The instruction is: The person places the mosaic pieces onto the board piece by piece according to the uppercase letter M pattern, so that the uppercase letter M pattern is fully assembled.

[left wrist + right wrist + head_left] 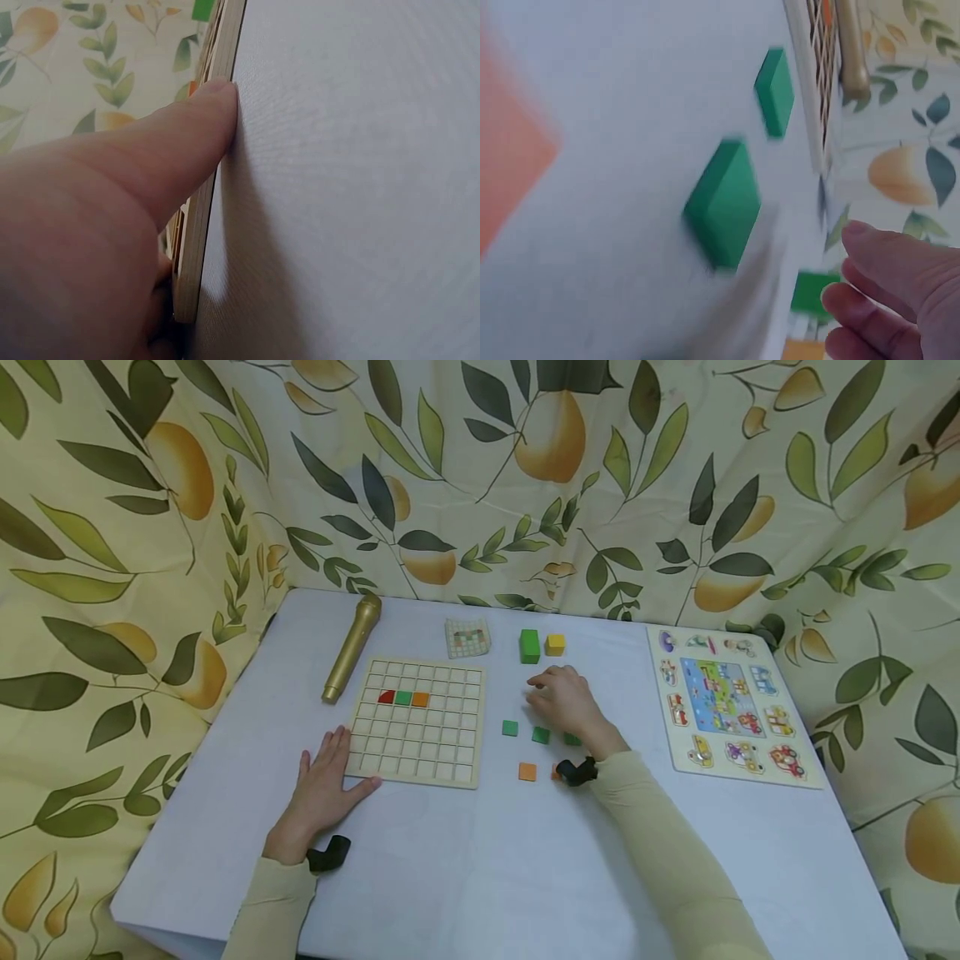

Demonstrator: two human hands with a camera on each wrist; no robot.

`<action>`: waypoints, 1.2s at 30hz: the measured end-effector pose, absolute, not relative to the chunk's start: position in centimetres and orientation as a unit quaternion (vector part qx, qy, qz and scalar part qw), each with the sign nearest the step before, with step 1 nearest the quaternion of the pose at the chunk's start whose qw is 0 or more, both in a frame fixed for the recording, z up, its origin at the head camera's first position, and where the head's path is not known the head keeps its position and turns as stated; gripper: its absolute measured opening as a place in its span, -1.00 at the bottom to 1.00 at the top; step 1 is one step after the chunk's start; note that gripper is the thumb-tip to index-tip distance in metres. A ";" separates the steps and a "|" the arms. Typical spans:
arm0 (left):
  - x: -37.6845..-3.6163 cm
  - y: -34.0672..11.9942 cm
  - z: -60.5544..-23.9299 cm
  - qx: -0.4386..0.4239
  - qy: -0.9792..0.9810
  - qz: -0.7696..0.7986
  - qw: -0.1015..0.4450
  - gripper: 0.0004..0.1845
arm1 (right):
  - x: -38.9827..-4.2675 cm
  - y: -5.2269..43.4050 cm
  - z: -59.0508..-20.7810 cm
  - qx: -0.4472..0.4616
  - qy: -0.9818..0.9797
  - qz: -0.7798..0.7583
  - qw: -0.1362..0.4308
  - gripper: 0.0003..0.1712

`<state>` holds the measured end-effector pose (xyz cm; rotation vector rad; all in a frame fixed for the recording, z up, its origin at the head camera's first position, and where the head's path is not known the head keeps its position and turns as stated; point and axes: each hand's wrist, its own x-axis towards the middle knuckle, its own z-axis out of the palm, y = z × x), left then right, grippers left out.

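Note:
My left hand [321,795] rests at the near left corner of a wooden grid board [420,752], its thumb [180,139] along the board's front edge. A red piece [386,697] with a rounded corner, a green square [403,698] and an orange square [421,700] sit side by side in one row of the grid. Right of the board my right hand [566,700] is over the table, fingers loosely bent, with nothing seen between thumb and fingers. Around and below it lie green squares [727,206] and orange squares [527,772], some partly hidden by the hand and wrist.
Behind my right hand stand a green block [529,646] and a yellow cube [555,645]. A small patterned grid card [467,637] lies behind the board. A gold microphone [352,647] is at the back left, a picture puzzle board [735,760] at the right.

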<state>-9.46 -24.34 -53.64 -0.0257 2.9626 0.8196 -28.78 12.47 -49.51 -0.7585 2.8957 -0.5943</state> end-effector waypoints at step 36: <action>-9.5 -24.4 -53.9 -0.009 0.965 0.259 0.037 0.08 | -27.4 19.3 -50.7 -0.178 0.964 -0.193 0.049 -0.66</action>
